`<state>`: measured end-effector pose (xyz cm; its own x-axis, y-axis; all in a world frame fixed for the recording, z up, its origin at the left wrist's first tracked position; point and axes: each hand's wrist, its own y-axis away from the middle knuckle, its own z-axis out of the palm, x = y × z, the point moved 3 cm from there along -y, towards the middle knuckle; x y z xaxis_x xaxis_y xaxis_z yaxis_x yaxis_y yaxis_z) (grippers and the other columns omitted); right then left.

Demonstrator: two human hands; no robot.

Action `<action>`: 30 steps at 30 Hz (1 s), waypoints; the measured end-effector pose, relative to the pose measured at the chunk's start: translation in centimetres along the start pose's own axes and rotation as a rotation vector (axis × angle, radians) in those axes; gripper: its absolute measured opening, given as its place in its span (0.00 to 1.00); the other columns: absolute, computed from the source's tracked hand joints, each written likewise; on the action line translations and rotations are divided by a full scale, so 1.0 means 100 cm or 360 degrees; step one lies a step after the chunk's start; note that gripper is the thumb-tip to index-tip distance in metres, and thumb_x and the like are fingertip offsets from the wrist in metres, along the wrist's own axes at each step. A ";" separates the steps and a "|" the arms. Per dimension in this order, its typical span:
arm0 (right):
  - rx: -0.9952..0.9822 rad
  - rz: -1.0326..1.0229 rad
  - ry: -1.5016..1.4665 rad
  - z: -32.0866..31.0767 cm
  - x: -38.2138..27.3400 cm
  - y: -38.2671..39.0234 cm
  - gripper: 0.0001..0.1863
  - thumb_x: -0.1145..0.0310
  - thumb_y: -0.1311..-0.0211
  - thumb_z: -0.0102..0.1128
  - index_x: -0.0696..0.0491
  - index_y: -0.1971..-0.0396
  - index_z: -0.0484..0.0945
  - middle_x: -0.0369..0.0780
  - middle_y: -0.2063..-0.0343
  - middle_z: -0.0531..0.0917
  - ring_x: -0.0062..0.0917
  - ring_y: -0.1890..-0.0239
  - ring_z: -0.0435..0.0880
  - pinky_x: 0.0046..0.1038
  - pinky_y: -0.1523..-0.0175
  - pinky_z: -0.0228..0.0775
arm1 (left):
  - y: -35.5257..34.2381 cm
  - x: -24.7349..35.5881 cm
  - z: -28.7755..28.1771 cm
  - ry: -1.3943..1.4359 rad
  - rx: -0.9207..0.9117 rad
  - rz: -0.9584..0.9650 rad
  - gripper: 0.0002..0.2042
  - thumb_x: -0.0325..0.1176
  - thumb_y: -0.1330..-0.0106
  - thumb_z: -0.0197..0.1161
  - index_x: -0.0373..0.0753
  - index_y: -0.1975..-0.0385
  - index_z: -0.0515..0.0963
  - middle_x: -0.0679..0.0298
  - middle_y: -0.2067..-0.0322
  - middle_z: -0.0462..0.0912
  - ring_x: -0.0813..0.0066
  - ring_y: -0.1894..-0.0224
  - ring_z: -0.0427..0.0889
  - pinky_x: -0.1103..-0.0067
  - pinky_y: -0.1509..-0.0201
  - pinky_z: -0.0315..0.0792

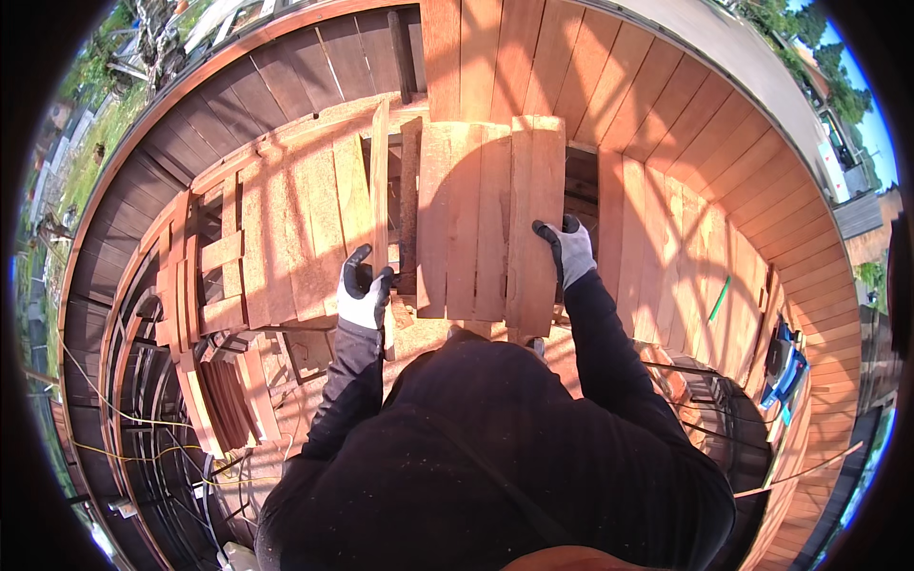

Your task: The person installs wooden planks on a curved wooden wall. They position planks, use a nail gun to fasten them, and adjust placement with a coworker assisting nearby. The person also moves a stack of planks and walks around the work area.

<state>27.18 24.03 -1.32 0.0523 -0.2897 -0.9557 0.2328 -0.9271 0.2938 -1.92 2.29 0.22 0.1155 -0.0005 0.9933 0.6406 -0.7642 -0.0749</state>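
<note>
Gloved, my left hand [364,288] wraps a thin upright board [380,190] at nine o'clock of the stacked reddish planks [466,219]. At three o'clock my right hand [567,249] grips the stack's outer plank [536,214]. Beneath lies the wooden deck [666,238].

Short plank offcuts [224,285] stacked at left. Green pencil-like stick [719,298] lying on decking [685,124] at right. Blue object [785,366], possibly a tool, far right.
</note>
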 end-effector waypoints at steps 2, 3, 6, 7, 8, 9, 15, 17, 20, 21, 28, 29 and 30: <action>-0.0018 -0.0135 0.0071 0.010 -0.004 0.003 0.17 0.70 0.45 0.71 0.59 0.58 0.78 0.38 0.66 0.84 0.21 0.68 0.82 0.24 0.61 0.76 | 0.003 0.001 -0.002 -0.0054 0.0044 -0.0040 0.23 0.19 0.40 0.64 0.33 0.44 0.69 0.75 0.84 0.66 0.89 0.84 0.64 0.87 0.82 0.58; -0.0085 -0.0165 -0.0017 0.027 -0.008 -0.003 0.17 0.70 0.45 0.71 0.60 0.58 0.78 0.38 0.66 0.84 0.21 0.68 0.81 0.24 0.61 0.76 | -0.006 0.005 -0.005 -0.0057 0.0065 -0.0017 0.23 0.19 0.40 0.63 0.33 0.44 0.69 0.75 0.84 0.66 0.89 0.84 0.64 0.87 0.82 0.58; -0.0196 -0.0134 -0.0151 0.075 -0.004 -0.001 0.16 0.70 0.45 0.71 0.60 0.59 0.78 0.37 0.67 0.83 0.20 0.67 0.80 0.23 0.62 0.74 | -0.008 0.007 -0.002 0.0006 0.0090 -0.0075 0.23 0.19 0.41 0.63 0.32 0.44 0.69 0.75 0.84 0.67 0.89 0.84 0.64 0.87 0.81 0.58; -0.0201 -0.0105 -0.0150 0.090 0.001 -0.003 0.16 0.70 0.45 0.71 0.60 0.59 0.78 0.36 0.68 0.83 0.19 0.67 0.79 0.23 0.62 0.74 | -0.007 0.008 0.000 0.0061 0.0099 -0.0104 0.23 0.19 0.41 0.63 0.32 0.44 0.69 0.75 0.83 0.67 0.89 0.84 0.64 0.87 0.81 0.58; -0.0137 -0.0160 0.0001 0.102 0.013 -0.009 0.16 0.69 0.45 0.71 0.59 0.59 0.79 0.35 0.68 0.83 0.19 0.68 0.78 0.23 0.63 0.71 | -0.007 0.009 0.000 0.0106 0.0106 -0.0135 0.23 0.18 0.41 0.63 0.32 0.44 0.69 0.75 0.83 0.67 0.89 0.84 0.64 0.87 0.81 0.58; -0.0092 -0.0193 0.0124 0.109 0.026 -0.017 0.14 0.68 0.44 0.70 0.59 0.61 0.80 0.35 0.69 0.82 0.18 0.69 0.76 0.22 0.65 0.69 | -0.005 0.012 0.000 0.0073 0.0093 -0.0111 0.23 0.18 0.41 0.63 0.32 0.44 0.69 0.75 0.83 0.67 0.89 0.83 0.64 0.87 0.81 0.58; -0.0001 -0.0186 0.0200 0.091 0.001 -0.007 0.12 0.65 0.42 0.68 0.58 0.65 0.81 0.33 0.73 0.81 0.16 0.73 0.75 0.21 0.67 0.68 | 0.006 0.011 -0.011 -0.0090 0.0072 0.0130 0.22 0.26 0.39 0.64 0.36 0.44 0.71 0.73 0.83 0.67 0.87 0.82 0.65 0.85 0.80 0.58; 0.0028 -0.0062 0.0092 0.085 0.000 -0.008 0.11 0.65 0.41 0.68 0.58 0.65 0.81 0.33 0.74 0.81 0.15 0.73 0.75 0.20 0.67 0.67 | 0.008 0.009 -0.011 -0.0066 0.0094 0.0120 0.22 0.26 0.38 0.63 0.35 0.44 0.71 0.74 0.83 0.66 0.87 0.82 0.64 0.85 0.80 0.58; 0.0288 -0.0258 0.0588 0.078 0.026 -0.029 0.26 0.62 0.43 0.68 0.61 0.50 0.74 0.45 0.62 0.84 0.30 0.62 0.83 0.28 0.56 0.74 | 0.005 0.015 -0.003 -0.0051 0.0007 0.0096 0.24 0.18 0.41 0.63 0.34 0.43 0.68 0.73 0.82 0.67 0.87 0.83 0.66 0.87 0.81 0.60; 0.0420 -0.0360 0.0790 0.083 0.026 -0.029 0.30 0.60 0.44 0.68 0.62 0.46 0.72 0.48 0.59 0.84 0.35 0.58 0.84 0.30 0.52 0.75 | 0.005 0.018 -0.002 -0.0052 0.0002 0.0067 0.24 0.18 0.41 0.63 0.34 0.43 0.68 0.73 0.82 0.67 0.87 0.84 0.65 0.87 0.81 0.60; 0.0227 -0.0584 0.1468 0.076 -0.026 0.024 0.32 0.57 0.43 0.63 0.57 0.41 0.69 0.53 0.41 0.70 0.48 0.39 0.70 0.40 0.37 0.65 | 0.006 0.020 0.014 0.0046 -0.0086 -0.0018 0.25 0.23 0.44 0.68 0.34 0.45 0.71 0.68 0.70 0.76 0.82 0.70 0.76 0.84 0.66 0.71; 0.0223 -0.0715 0.1523 0.071 -0.028 0.032 0.30 0.57 0.42 0.62 0.56 0.42 0.70 0.51 0.42 0.72 0.47 0.40 0.71 0.41 0.37 0.64 | 0.004 0.015 0.016 -0.0151 -0.0069 0.0123 0.26 0.25 0.46 0.70 0.34 0.45 0.72 0.64 0.64 0.77 0.77 0.64 0.76 0.81 0.59 0.72; 0.0281 -0.0870 0.1414 0.067 -0.022 0.038 0.23 0.62 0.41 0.64 0.53 0.47 0.74 0.46 0.48 0.78 0.39 0.42 0.74 0.38 0.40 0.68 | 0.003 0.013 0.017 -0.0353 -0.0034 0.0265 0.27 0.28 0.47 0.72 0.35 0.45 0.73 0.61 0.57 0.78 0.73 0.57 0.77 0.77 0.53 0.73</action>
<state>21.48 19.58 1.99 0.6916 0.3894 -0.6083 0.2986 -0.9210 -0.2502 -0.26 3.15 1.32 0.3829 0.0120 0.9237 0.5828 -0.7789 -0.2315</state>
